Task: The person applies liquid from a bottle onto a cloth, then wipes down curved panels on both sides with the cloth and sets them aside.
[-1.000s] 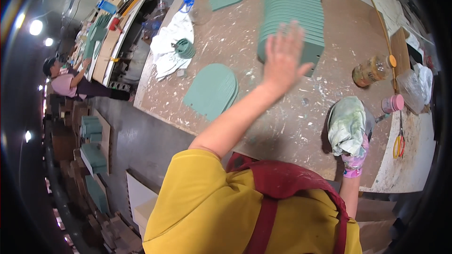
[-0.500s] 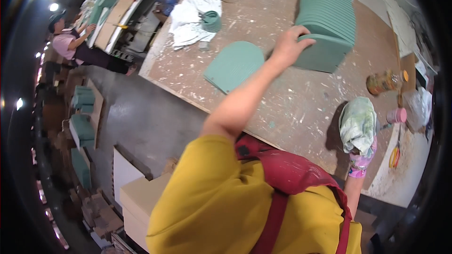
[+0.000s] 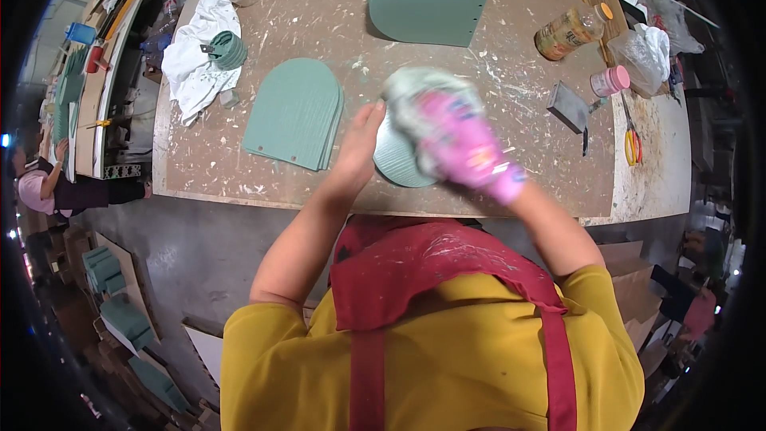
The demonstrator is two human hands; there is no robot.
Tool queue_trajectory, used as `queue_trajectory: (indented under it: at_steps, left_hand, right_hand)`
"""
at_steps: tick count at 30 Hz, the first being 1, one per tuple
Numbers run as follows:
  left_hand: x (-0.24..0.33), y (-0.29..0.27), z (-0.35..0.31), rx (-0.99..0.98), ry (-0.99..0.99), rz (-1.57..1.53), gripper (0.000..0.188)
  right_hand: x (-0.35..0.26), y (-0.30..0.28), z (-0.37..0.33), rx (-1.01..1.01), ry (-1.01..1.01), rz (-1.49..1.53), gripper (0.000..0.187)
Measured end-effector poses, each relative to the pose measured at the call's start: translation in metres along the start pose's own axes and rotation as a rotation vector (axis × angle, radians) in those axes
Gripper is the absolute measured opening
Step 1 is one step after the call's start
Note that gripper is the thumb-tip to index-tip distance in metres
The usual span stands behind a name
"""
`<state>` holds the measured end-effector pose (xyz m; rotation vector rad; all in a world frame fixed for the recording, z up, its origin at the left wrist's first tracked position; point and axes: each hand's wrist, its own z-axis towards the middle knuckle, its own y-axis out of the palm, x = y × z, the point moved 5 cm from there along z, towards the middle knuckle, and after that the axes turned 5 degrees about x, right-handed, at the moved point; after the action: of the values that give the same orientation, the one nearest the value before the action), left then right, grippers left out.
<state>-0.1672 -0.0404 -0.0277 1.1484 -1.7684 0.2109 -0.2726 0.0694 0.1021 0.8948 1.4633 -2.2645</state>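
A green round-ended panel (image 3: 396, 161) lies in front of me near the table's front edge, partly covered. My bare left hand (image 3: 361, 140) holds it by its left edge. Over its upper right part my right hand (image 3: 463, 144), in a pink patterned glove, presses a bunched pale cloth (image 3: 431, 84); hand and cloth are blurred by motion. To the left lies a small pile of similar green panels (image 3: 294, 112). Farther off, a long row of green panels (image 3: 427, 4) stands on edge, the nearest one showing its full face.
On the right are a bottle with an orange cap (image 3: 570, 32), a pink jar (image 3: 610, 81), a grey block (image 3: 567, 108) and orange-handled pliers (image 3: 633, 144). A green cup (image 3: 227, 49) rests on a white cloth (image 3: 195, 56) at left. Another person (image 3: 44, 183) works at a far-left bench.
My left hand has come from the panel row to a panel near the front edge. My right hand has swung left with the cloth onto that panel. The view has turned.
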Motion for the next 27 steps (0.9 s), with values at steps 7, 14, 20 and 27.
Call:
queue_trajectory:
  at_steps: [7, 14, 20, 27]
  left_hand:
    - [0.009, -0.002, -0.011, -0.281, 0.382, 0.213, 0.040]
    - [0.011, 0.009, -0.002, -0.164, -0.278, -0.383, 0.060]
    - [0.003, 0.009, 0.000, -0.246, -0.105, -0.223, 0.036]
    - [-0.007, -0.005, 0.007, -0.063, -0.171, -0.203, 0.034]
  right_hand:
    - [0.129, 0.003, 0.010, 0.142, 0.302, -0.339, 0.023]
    - [0.037, 0.057, 0.012, -0.015, -0.171, -0.392, 0.027]
    - [0.048, 0.066, 0.008, -0.064, -0.120, -0.622, 0.024]
    - [0.120, -0.002, -0.016, 0.018, 0.326, -0.515, 0.027]
